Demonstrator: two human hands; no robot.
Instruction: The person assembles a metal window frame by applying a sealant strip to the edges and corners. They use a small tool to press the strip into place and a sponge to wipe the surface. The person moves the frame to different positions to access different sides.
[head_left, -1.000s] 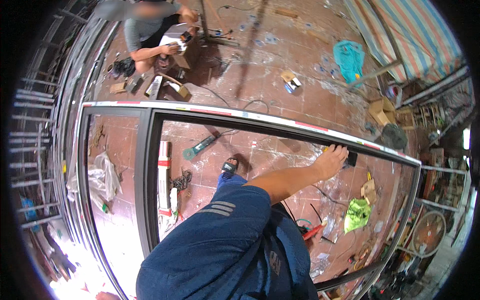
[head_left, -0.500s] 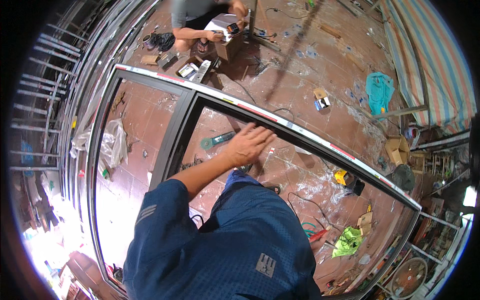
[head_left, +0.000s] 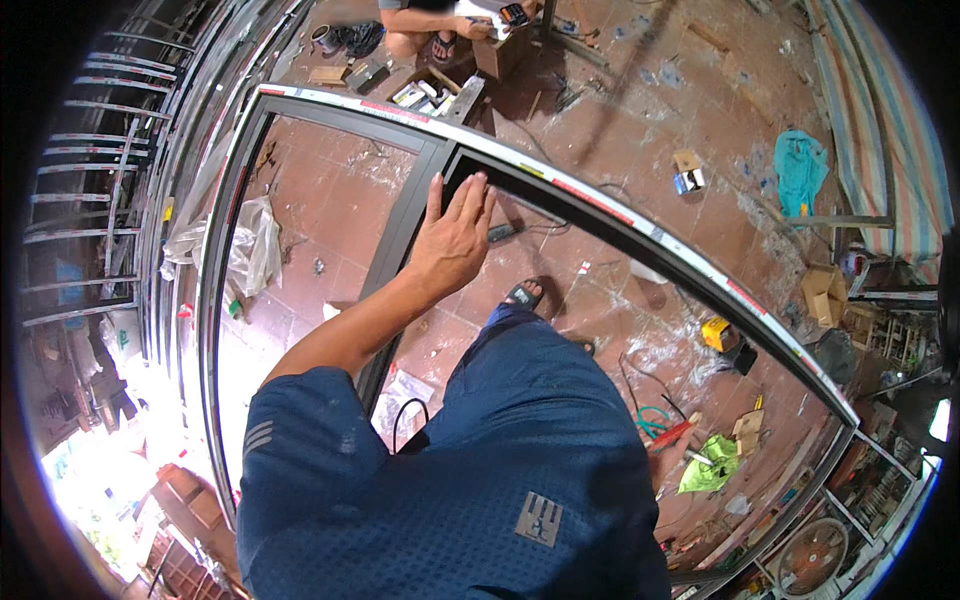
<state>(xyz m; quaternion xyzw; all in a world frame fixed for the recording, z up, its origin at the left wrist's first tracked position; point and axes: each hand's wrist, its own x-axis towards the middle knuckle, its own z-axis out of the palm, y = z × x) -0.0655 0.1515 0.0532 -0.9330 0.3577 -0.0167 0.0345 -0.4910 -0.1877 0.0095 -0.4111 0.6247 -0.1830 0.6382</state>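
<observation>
My left hand (head_left: pixel 455 240) reaches over the large dark grey metal frame (head_left: pixel 408 205). Its fingers are stretched out, with the tips at the inner corner where the crossbar meets the far rail, and nothing is in it. Along the outer edge of that rail runs white protective film (head_left: pixel 590 203) with red marks. Mostly hidden beside my body, my right hand (head_left: pixel 664 464) is closed around a red tool (head_left: pixel 674 433); its kind cannot be made out. A power tool (head_left: pixel 503 232) with a dark body lies on the floor beyond my left hand, partly covered by it.
Another person's hand (head_left: pixel 474 28) is at a cardboard box (head_left: pixel 503 55) at the top. An open box of parts (head_left: pixel 425 95) stands nearby. Long metal profiles (head_left: pixel 100 140) are racked at left. A yellow box (head_left: pixel 715 333), a lime-green cloth (head_left: pixel 708 468) and cables lie on the tiled floor.
My left hand has moved left along the far rail to the crossbar corner. The view has shifted, and the red tool has moved up with my right hand.
</observation>
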